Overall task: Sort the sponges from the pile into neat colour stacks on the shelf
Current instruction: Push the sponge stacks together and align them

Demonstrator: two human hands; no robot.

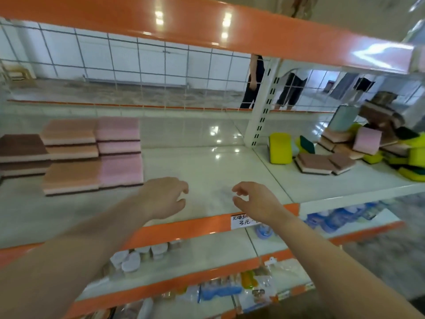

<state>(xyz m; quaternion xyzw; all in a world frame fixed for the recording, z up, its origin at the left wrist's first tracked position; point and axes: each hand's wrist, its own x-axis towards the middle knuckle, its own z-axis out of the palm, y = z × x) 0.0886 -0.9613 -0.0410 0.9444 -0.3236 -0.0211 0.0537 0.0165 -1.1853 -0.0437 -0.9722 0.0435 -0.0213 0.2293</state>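
Observation:
On the white shelf (207,171), sorted stacks stand at the left: brown sponges (21,149), peach sponges (69,155) and pink sponges (119,148). A jumbled pile (368,143) of yellow, brown, pink, peach and teal sponges lies on the right section, with a yellow sponge (280,148) standing on edge at its left. My left hand (164,196) and my right hand (255,201) hover over the bare middle of the shelf near its front edge. Both have loosely curled fingers and hold nothing.
An orange shelf edge (184,26) runs overhead. A white slotted upright (264,104) divides the two sections. A wire grid (138,65) backs the shelf; people's legs (253,84) show behind it. Lower shelves hold jars (138,256) and packaged goods (230,293). A price tag (243,221) sits on the front lip.

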